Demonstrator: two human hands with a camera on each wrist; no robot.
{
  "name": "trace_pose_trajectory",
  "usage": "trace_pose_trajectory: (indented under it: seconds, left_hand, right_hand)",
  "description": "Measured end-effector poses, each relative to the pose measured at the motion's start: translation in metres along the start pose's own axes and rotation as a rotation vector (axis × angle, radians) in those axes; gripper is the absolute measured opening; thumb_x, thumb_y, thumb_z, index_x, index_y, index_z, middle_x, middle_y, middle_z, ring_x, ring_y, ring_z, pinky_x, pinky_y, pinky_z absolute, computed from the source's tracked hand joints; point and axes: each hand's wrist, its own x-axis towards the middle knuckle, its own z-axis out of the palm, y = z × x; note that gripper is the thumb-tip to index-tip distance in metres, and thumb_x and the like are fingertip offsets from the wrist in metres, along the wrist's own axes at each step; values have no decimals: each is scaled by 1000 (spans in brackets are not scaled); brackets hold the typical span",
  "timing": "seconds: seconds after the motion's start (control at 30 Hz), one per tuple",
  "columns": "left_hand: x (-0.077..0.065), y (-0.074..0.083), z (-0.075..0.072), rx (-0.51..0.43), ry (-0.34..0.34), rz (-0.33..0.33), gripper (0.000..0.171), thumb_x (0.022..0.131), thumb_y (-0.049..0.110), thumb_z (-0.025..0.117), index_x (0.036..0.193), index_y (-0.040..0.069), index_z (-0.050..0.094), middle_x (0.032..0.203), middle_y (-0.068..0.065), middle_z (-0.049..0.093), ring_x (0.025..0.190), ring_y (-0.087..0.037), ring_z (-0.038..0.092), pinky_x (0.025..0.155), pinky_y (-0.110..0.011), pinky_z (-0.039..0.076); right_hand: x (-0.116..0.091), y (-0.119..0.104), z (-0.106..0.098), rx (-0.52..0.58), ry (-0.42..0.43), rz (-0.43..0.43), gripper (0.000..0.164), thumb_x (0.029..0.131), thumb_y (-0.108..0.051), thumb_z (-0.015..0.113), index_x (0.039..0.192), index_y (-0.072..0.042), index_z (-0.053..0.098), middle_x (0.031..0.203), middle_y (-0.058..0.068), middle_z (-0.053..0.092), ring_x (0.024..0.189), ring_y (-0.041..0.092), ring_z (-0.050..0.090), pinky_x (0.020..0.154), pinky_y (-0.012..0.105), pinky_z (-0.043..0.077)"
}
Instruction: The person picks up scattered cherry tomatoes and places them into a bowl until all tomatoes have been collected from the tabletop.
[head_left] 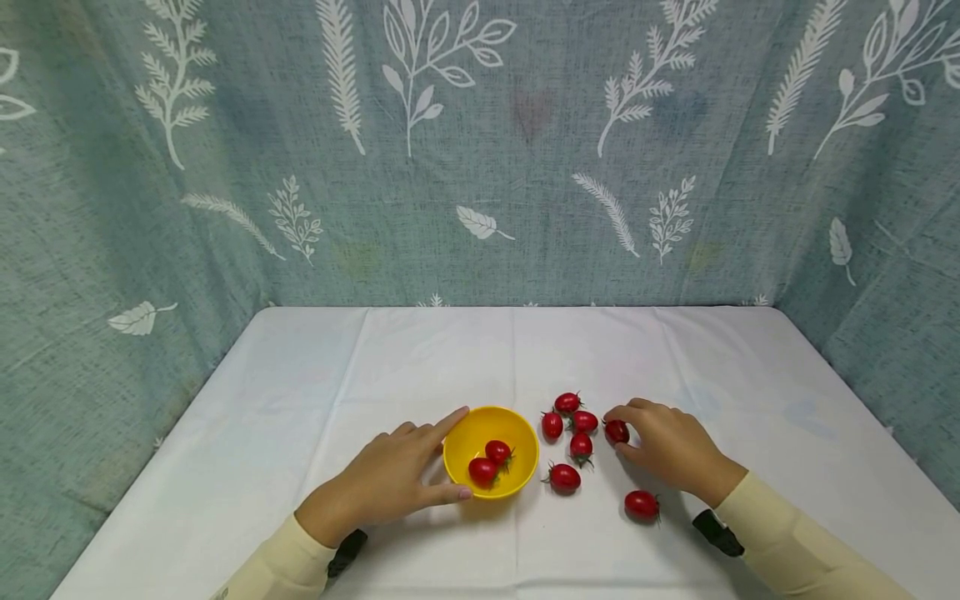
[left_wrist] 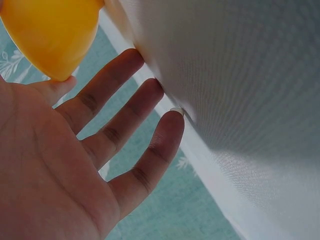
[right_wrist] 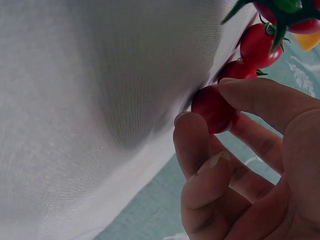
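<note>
My left hand (head_left: 393,475) reaches to the left side of a small yellow bowl (head_left: 463,421), with the index finger and thumb spread along its rim. In the left wrist view its other fingers (left_wrist: 137,117) extend straight, their tips at the white cloth, beside the bowl (left_wrist: 60,37). Two red cherry tomatoes (head_left: 483,472) lie inside the bowl. My right hand (head_left: 671,446) pinches another cherry tomato (head_left: 617,432) between thumb and fingers, low over the cloth. The right wrist view shows this tomato (right_wrist: 212,107) between the fingertips.
Several cherry tomatoes (head_left: 581,447) with green stems lie between the bowl and my right hand. One more tomato (head_left: 642,506) lies nearer me, below the right hand. White cloth (head_left: 420,358) covers the table, and a leaf-patterned curtain (head_left: 555,217) hangs behind and along both sides.
</note>
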Motion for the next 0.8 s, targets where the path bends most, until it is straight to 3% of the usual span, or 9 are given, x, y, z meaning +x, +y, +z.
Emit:
trace_pose_trajectory:
  seconds: [0.8]
  left_hand:
    - [-1, -1, 0, 1, -1, -10, 100, 77, 82, 60, 158, 35, 27, 116, 5, 69, 99, -16, 56, 81, -43, 49]
  right_hand:
    - [-1, -17, -7, -34, 80, -38, 40, 79, -21, 86, 117, -15, 73, 107, 3, 71, 84, 17, 69, 69, 36, 59]
